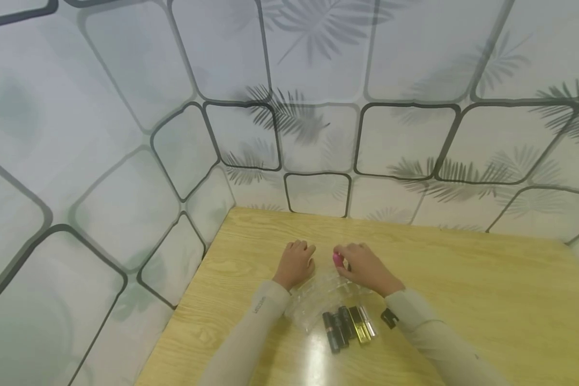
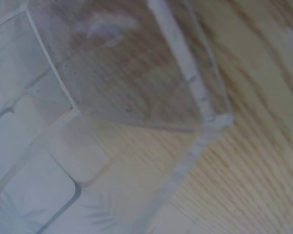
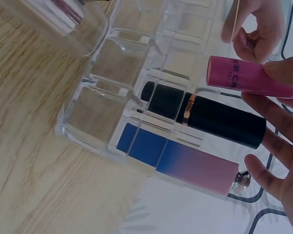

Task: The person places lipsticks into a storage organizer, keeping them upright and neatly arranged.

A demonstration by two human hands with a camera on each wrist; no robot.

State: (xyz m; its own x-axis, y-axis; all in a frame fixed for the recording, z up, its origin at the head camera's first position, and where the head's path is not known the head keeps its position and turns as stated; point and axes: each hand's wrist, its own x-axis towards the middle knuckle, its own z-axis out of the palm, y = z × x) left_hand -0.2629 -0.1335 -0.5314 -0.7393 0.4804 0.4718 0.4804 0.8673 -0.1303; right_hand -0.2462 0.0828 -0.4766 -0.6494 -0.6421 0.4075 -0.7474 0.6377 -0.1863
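Note:
My right hand (image 1: 366,268) pinches a pink lipstick tube (image 3: 237,75) between thumb and fingers, above the far right part of a clear lipstick organizer (image 1: 305,306). In the right wrist view, a black lipstick (image 3: 224,119) with a gold band and a blue-to-pink lipstick (image 3: 198,163) with a metal charm lie within the organizer's compartments, close to the right fingertips. My left hand (image 1: 295,264) is by the organizer's far left side, its fingers loosely bent with nothing seen in them. Clear organizer walls (image 2: 136,73) fill most of the left wrist view.
In front of the organizer several dark lipsticks (image 1: 331,332) lie side by side, with a gold tube (image 1: 362,331) and a clear-and-silver tube (image 1: 368,321) to their right. The wooden table (image 1: 463,300) meets patterned walls (image 1: 318,193) at the back and left.

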